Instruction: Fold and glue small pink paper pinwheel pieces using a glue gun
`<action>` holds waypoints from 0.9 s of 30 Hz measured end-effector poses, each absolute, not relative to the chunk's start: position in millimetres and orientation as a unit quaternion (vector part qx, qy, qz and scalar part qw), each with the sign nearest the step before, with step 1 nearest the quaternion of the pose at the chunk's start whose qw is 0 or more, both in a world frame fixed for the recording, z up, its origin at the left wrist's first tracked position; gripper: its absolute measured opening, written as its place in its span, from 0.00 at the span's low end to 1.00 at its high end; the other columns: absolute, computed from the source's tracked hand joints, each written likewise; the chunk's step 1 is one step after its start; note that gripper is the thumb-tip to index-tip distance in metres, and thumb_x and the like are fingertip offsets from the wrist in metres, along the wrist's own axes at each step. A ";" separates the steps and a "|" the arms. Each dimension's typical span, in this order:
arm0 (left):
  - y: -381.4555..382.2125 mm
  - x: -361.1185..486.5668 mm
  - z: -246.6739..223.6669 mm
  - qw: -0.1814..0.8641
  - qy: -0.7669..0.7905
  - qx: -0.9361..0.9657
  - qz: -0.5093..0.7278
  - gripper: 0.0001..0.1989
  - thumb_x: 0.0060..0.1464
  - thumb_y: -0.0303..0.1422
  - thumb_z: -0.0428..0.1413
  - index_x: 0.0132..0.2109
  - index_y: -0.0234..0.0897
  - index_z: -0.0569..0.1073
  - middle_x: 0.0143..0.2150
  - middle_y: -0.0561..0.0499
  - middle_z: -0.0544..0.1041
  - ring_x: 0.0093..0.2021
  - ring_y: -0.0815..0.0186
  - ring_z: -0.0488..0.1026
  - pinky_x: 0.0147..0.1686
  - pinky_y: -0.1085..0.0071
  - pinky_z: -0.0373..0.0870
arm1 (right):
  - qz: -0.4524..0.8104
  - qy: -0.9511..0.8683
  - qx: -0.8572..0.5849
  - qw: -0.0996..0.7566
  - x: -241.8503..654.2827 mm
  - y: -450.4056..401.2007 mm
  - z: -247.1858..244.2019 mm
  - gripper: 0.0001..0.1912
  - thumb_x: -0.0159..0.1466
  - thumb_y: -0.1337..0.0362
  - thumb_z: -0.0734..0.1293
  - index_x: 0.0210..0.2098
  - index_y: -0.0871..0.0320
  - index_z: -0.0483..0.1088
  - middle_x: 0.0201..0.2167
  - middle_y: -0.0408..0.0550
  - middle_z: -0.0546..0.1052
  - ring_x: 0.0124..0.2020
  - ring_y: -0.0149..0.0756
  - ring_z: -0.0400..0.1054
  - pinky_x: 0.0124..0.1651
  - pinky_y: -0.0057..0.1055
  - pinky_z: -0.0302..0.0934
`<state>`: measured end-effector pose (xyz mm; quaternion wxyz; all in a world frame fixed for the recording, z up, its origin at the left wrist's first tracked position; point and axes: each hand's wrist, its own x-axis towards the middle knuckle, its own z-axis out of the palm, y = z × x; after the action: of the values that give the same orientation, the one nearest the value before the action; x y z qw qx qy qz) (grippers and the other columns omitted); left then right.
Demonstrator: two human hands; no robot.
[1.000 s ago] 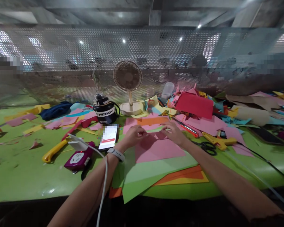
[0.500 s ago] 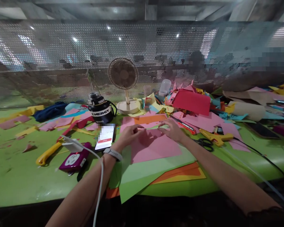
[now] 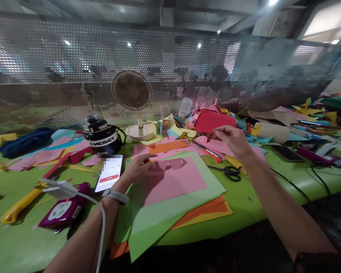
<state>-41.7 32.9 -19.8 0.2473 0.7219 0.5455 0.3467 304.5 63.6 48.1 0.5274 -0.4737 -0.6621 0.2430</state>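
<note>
My left hand (image 3: 139, 167) rests at the left edge of a pink sheet (image 3: 176, 184), its fingers apart and nothing in them. The pink sheet lies on a pale green sheet (image 3: 213, 185), with orange and yellow paper (image 3: 203, 214) beneath. A small pink piece (image 3: 174, 163) is on the pink sheet near its top. Raised above the right part of the table, my right hand (image 3: 231, 138) is in front of a red paper block (image 3: 211, 121). Its thumb and forefinger are pinched; what they hold, if anything, is too small to make out.
Black scissors (image 3: 230, 173) and a cutter (image 3: 207, 151) lie right of the sheets. A lit phone (image 3: 110, 174), a purple device (image 3: 64, 210), a black bottle (image 3: 102, 138) and a fan (image 3: 132, 91) stand or lie left and behind. A white cable (image 3: 103, 227) crosses my left forearm.
My right hand has lifted off the pink sheet and moved right and up. My left hand stays at the sheet's left side. The view has turned rightward.
</note>
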 end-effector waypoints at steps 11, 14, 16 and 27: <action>30.8 -36.7 -18.7 0.225 0.523 0.763 0.305 0.13 0.43 0.32 0.51 0.36 0.39 0.78 0.33 0.49 0.77 0.33 0.62 0.72 0.34 0.68 0.68 | 0.049 -0.776 -0.605 0.172 343.2 23.5 42.0 0.10 0.59 0.60 0.62 0.29 0.55 0.74 0.31 0.47 0.80 0.31 0.37 0.71 0.29 0.28 0.57; 30.8 -37.5 -19.0 0.229 0.525 0.758 0.314 0.13 0.42 0.32 0.52 0.36 0.40 0.77 0.33 0.49 0.77 0.33 0.62 0.72 0.33 0.68 0.68 | -0.017 -0.769 -0.625 0.133 357.1 19.4 43.7 0.10 0.59 0.60 0.62 0.30 0.55 0.74 0.31 0.48 0.79 0.32 0.38 0.71 0.29 0.29 0.56; 31.3 -37.9 -19.6 0.240 0.522 0.755 0.316 0.12 0.42 0.33 0.52 0.35 0.40 0.77 0.33 0.49 0.77 0.33 0.62 0.72 0.32 0.69 0.69 | -0.026 -0.764 -0.634 0.114 374.7 13.5 41.6 0.11 0.60 0.58 0.62 0.33 0.55 0.75 0.32 0.49 0.79 0.32 0.39 0.71 0.30 0.30 0.57; 28.8 -35.9 -20.1 0.253 0.528 0.747 0.316 0.11 0.40 0.32 0.51 0.32 0.38 0.75 0.33 0.49 0.76 0.34 0.61 0.73 0.33 0.67 0.70 | -0.066 -0.778 -0.625 -0.013 422.2 -11.6 13.7 0.24 0.53 0.73 0.60 0.49 0.61 0.70 0.46 0.58 0.73 0.43 0.46 0.71 0.40 0.36 0.65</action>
<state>-35.9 28.8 -20.1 0.2525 0.7469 0.5275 0.3163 422.2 -11.6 13.7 -0.0126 -0.6246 -0.7780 -0.0663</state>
